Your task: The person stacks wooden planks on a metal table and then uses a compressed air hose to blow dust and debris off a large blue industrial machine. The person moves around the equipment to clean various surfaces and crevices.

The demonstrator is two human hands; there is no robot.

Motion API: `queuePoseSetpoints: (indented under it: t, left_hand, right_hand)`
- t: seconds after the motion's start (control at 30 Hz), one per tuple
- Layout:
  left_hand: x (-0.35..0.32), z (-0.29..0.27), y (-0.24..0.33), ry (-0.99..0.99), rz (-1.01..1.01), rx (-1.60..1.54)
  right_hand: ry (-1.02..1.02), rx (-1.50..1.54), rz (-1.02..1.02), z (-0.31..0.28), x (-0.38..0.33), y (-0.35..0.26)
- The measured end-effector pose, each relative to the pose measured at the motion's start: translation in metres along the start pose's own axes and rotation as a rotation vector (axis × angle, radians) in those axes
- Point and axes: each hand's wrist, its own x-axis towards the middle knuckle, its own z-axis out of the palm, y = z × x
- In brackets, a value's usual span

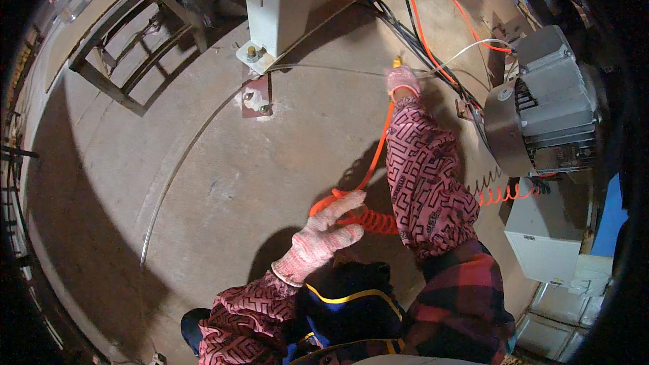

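My right hand (403,82), in a pink-white knitted glove, reaches far forward, closed around what looks like an air blow gun with a yellow end (397,61). The fingers hide most of it. An orange air hose (378,152) runs from that hand back towards my left hand (318,236), gloved alike. Its visible fingers are stretched out and apart, with orange hose loops beside and behind them. The hose's coiled part (372,222) continues right, behind my right forearm. A thin pale tube (177,162) passes by my right hand and curves away over the floor to the left.
A grey finned motor (558,88) stands on the right, above a pale metal box (546,230). Black cables (405,30) lie near my right hand. A white steel post (267,23) is bolted to the floor ahead. A dark metal frame (108,84) sits at far left.
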Motion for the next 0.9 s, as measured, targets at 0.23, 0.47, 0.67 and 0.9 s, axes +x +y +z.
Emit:
queuePoseSetpoints:
  t: [0.23,0.47,0.67,0.9]
  left_hand:
    - [-0.009,-0.009,-0.007,0.018,-0.119,-0.214]
    - [-0.02,0.008,0.015,-0.007,-0.012,-0.126]
    - [-0.024,0.005,0.02,-0.121,0.144,0.032]
    - [-0.017,0.013,0.012,-0.124,0.009,0.094]
  right_hand:
    - [-0.216,0.139,-0.215,-0.059,-0.086,-0.141]
    - [0.033,0.243,0.119,-0.018,0.001,-0.043]
    - [0.178,0.172,0.261,-0.028,-0.009,0.012]
    - [0.138,-0.35,0.001,-0.007,-0.018,0.126]
